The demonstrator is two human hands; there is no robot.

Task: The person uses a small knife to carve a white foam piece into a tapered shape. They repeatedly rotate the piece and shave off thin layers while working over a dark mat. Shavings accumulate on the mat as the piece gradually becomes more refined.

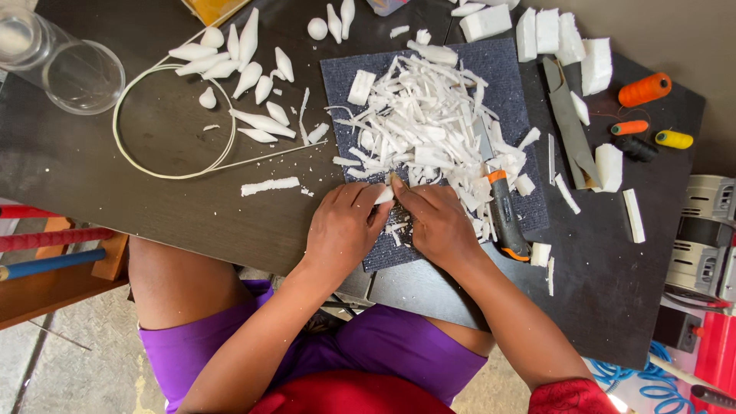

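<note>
Fingers of the left hand [343, 228] and right hand [438, 222] pinch one small white foam piece [384, 195] together.

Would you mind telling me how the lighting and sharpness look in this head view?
Head view: soft, even light, faint shadows; both hands, left hand and right hand, sharp around a small white piece; the white shavings look bright against the dark table; glass jar shows slight glare.

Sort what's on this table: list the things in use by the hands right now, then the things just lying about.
In use:
left hand
right hand
small white foam piece held between both
grey mat
foam shavings

Lying about:
utility knife
carved foam shapes
foam blocks
thread spools
wire hoop
glass jar
</note>
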